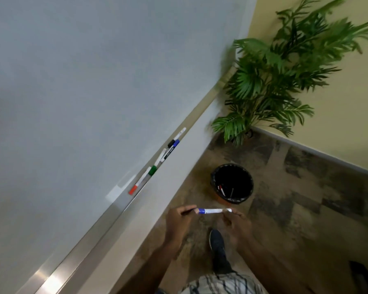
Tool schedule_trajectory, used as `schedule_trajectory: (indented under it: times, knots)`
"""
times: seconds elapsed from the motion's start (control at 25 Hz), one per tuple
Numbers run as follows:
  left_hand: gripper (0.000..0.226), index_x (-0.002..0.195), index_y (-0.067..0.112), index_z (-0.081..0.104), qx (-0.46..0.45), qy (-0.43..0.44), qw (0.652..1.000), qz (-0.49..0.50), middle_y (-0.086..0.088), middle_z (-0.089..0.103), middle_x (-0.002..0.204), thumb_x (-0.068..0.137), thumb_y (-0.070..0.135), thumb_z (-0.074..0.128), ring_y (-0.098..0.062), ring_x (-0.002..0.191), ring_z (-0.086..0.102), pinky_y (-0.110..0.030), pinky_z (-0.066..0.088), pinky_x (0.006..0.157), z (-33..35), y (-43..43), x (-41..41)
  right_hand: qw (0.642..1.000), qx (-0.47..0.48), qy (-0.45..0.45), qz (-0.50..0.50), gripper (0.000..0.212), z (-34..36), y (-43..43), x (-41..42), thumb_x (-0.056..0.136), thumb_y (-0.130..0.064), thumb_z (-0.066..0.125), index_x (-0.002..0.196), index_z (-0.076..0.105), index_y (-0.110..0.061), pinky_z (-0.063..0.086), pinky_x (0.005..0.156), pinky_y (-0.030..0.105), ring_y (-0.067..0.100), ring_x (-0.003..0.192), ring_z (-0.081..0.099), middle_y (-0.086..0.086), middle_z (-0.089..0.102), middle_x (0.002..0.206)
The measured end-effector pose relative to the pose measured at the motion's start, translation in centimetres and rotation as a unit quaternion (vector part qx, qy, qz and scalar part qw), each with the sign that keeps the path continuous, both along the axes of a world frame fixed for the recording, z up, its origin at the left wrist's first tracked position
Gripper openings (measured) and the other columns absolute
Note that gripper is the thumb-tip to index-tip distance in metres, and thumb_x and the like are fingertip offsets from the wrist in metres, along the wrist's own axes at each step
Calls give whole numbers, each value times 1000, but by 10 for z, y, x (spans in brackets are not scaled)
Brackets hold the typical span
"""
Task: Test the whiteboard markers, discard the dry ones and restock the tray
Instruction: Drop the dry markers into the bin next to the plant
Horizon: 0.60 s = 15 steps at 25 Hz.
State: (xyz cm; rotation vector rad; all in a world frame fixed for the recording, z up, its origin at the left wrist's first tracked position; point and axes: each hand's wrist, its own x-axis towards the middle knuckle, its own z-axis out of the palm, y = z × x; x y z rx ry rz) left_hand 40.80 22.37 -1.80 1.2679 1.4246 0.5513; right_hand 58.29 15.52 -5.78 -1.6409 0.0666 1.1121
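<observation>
Past the checked shirt (221,283) at 6 o'clock, the left hand (179,219) is pinched on the blue end of a blue marker (214,211), the right hand (236,224) on its white tail. Its long axis is laid 9-to-3, blue end toward 9. The bin (232,166) is found at 12 o'clock, nearer the right hand; the tray (98,234) at 10.

A blue-capped white marker (214,211) is held level between the left hand (179,218) and right hand (238,222), while four capped markers (152,170) lie along the metal tray (89,240).
</observation>
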Motion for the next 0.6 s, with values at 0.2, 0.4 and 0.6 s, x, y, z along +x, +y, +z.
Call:
schedule_trajectory:
  times: [0.2,0.4,0.6]
  knots:
    - [14,89,24,79,0,25,999,-46,11,76,82,79,16,86,3,78,71,-10,52,71,-19,34,106,998,-40,39,0,11,-22,11,99,95,-2,62,99,66,7,52,51,22,22,70,57,20,61,82]
    - [16,97,21,76,-33,-8,997,-71,9,75,91,83,14,82,0,86,71,-19,55,83,-17,78,197,997,-53,39,-31,8,-27,44,180,93,-3,64,98,65,3,45,41,18,12,52,56,13,62,70]
    - [38,129,19,63,-53,-2,979,-196,-9,64,138,92,22,72,-20,128,59,-34,45,112,-9,138,263,991,-8,94,-96,15,-38,100,246,97,-2,62,107,53,-7,55,51,26,14,59,61,7,61,68]
